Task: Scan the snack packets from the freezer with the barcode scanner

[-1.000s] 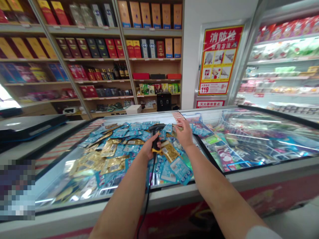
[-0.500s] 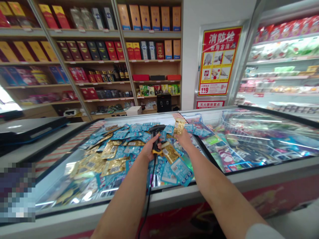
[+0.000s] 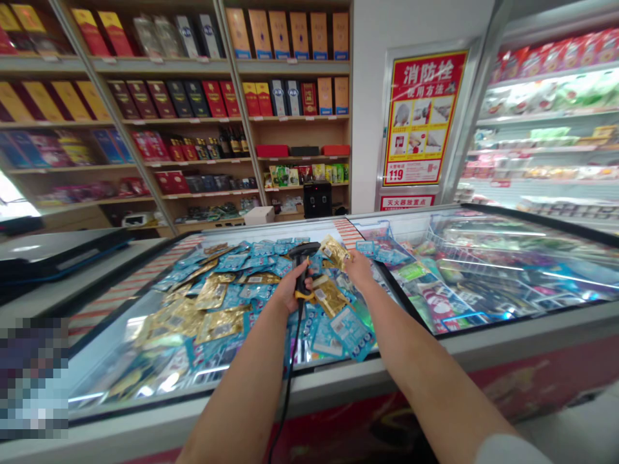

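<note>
My left hand point(image 3: 291, 289) is wrapped round the handle of a black and yellow barcode scanner point(image 3: 302, 258), its cable hanging down toward me. In my right hand point(image 3: 358, 270) is a gold packet point(image 3: 334, 251), pinched at its right end and tilted toward the scanner's head. Beneath both hands, blue and gold packets lie in a loose heap on the freezer's glass top. A gold packet point(image 3: 329, 296) rests just right of the scanner handle, and a blue packet point(image 3: 352, 330) lies nearer to me. More gold packets point(image 3: 223, 322) are spread to the left.
The chest freezer point(image 3: 435, 351) spans the view, with packaged goods under its right glass. A dark flat device point(image 3: 62, 254) stands on the left. Behind are shelves of boxed goods point(image 3: 290, 119), a black box-shaped machine point(image 3: 318, 200) and a red fire-hydrant poster point(image 3: 425, 119).
My right hand has turned the gold packet from upright to tilted left, bringing it closer to the scanner's head. My left hand and the scanner have hardly moved.
</note>
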{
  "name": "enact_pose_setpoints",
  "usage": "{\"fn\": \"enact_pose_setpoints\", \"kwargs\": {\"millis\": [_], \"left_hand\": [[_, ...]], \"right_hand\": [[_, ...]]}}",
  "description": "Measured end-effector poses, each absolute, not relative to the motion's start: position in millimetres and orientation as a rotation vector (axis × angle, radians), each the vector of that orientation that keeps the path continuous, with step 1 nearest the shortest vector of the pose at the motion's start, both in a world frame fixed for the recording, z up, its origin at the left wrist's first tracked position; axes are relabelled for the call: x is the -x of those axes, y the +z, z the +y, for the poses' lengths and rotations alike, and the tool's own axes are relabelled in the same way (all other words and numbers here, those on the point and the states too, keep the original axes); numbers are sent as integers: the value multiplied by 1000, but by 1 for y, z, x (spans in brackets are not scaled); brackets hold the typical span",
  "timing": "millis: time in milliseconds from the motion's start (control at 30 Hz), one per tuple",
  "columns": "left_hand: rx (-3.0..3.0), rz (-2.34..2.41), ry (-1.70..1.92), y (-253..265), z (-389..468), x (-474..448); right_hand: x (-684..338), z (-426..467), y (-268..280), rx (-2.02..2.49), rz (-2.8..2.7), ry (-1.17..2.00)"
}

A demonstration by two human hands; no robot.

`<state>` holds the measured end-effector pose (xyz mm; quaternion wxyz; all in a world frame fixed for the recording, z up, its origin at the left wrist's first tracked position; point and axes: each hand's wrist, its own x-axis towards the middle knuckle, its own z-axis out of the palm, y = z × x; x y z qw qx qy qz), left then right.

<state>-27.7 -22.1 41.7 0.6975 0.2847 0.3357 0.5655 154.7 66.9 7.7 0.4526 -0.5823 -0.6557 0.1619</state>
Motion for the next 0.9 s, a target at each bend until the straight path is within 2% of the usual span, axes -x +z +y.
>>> {"fn": "enact_pose_setpoints", "kwargs": {"millis": [900], "left_hand": [[-711,709,1314,42,-22,26]], "right_hand": [[-151,69,4,1358,-1518,519]]}}
